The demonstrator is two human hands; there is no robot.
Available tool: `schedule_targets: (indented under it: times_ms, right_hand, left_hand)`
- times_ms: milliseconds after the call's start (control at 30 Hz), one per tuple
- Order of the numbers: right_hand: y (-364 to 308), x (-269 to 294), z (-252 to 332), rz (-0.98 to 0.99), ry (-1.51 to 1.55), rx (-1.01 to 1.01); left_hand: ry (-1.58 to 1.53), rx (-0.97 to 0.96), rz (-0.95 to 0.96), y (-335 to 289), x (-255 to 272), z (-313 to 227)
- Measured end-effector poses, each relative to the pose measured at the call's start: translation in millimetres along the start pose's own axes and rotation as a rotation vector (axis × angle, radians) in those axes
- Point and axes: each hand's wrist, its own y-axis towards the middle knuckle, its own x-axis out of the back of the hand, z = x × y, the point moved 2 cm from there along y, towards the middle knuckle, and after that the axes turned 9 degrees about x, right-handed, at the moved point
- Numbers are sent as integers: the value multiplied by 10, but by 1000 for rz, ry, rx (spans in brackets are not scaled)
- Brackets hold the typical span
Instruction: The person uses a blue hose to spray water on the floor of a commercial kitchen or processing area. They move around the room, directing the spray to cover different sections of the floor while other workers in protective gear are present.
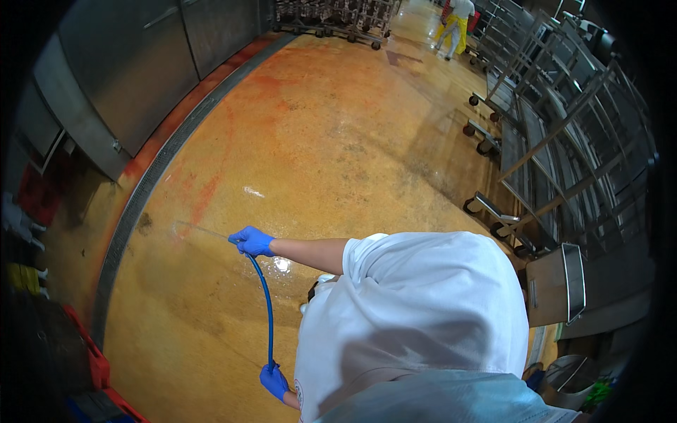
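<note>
In a blue glove, my right hand [254,241] is closed around the front end of a blue hose [267,303], at the end of my outstretched bare forearm. A thin jet of water [201,229] leaves the hose end toward the left, over the wet yellow-orange floor [303,162]. From there the hose curves down to my left hand [273,381], also blue-gloved and closed on it lower in the picture. What the hose does beyond that hand is hidden. Reddish streaks [206,199] and dark specks mark the floor.
A grated floor drain [159,163] curves along the left, beside large metal doors [127,70]. Wheeled metal racks [564,127] line the right side; another loaded rack [335,15] stands at the back. A person [456,28] in white and yellow is far off. Red-edged bins [95,359] sit lower left.
</note>
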Motion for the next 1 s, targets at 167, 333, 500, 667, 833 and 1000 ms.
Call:
schedule_targets:
  times_ms: [167,333,500,667,833,1000]
  right_hand:
    - [9,-102,22,17,-30,17]
    - [-94,-136,102,77,-20,-11]
    - [73,-362,-30,108,-83,30]
    - [-102,-262,-9,79,69,-26]
    - [-202,-338,58,97,-54,22]
    - [-120,-471,35,150,-58,-2]
  left_hand:
    - [-42,-57,-16,62,-19,251]
    - [-39,-12,-19,-63,63,187]
    - [96,-5,-112,-139,224,102]
    - [110,17,-145,-185,285,241]
    - [36,53,-213,-330,402,149]
    - [-53,98,-251,-424,343,219]
